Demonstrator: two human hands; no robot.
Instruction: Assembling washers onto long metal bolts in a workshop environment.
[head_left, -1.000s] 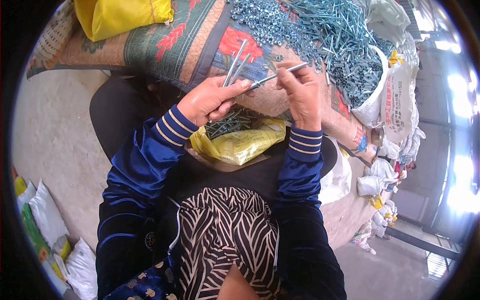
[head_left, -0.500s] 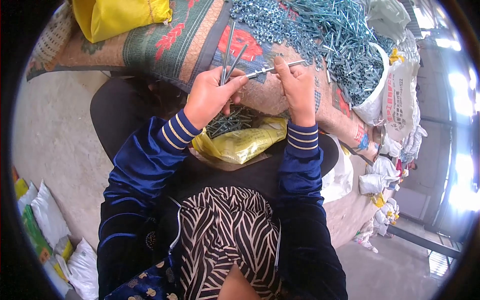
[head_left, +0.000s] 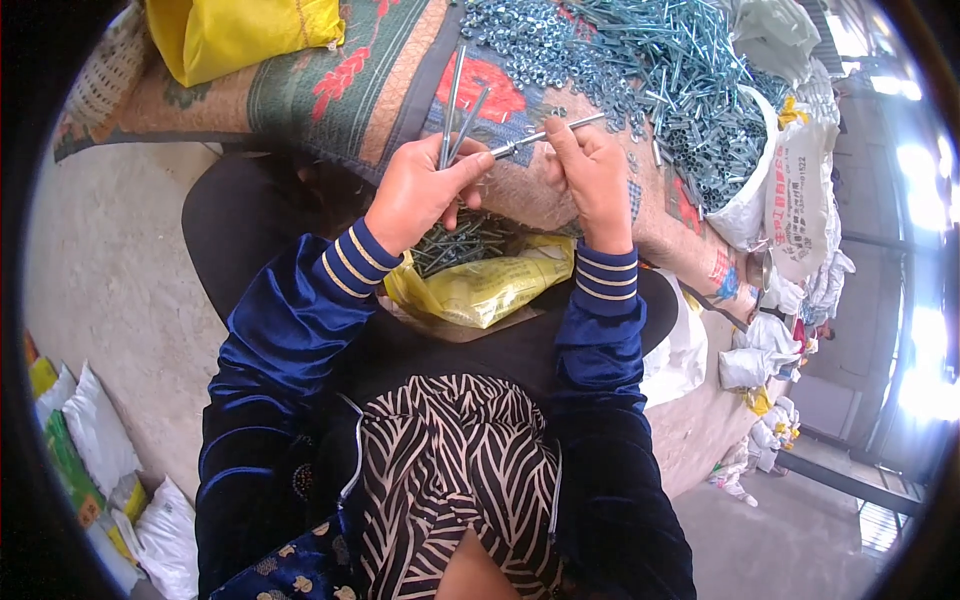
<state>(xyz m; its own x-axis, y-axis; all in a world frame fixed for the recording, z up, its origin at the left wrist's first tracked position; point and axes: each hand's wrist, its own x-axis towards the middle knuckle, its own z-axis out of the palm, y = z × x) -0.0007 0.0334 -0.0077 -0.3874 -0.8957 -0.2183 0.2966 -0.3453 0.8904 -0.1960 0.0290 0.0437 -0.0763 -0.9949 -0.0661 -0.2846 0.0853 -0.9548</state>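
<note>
A long metal bolt [head_left: 578, 123] spans my two hands over the near edge of the patterned cloth. My left hand [head_left: 412, 198] pinches its left end between thumb and fingers. Two more long bolts [head_left: 456, 88] stick up from the same hand, pointing away from me. My right hand [head_left: 600, 195] is closed on the bolt's other part, thumb on top; a small fitting on the shaft between the hands is too small to make out. Below them, a yellow bag [head_left: 490, 292] in my lap holds a heap of similar bolts [head_left: 450, 245].
The patterned cloth [head_left: 350, 75] bears loose nuts [head_left: 530, 45], a pile of long bolts [head_left: 640, 35] and short metal sleeves [head_left: 700, 150] by a white sack [head_left: 745, 215]. A yellow bag [head_left: 245, 35] lies far left. White sacks [head_left: 100, 420] sit on the floor at left.
The bolt between my hands has turned slightly, its right end a little higher. My right thumb and fingers have shifted slightly on it. The left hand has barely moved.
</note>
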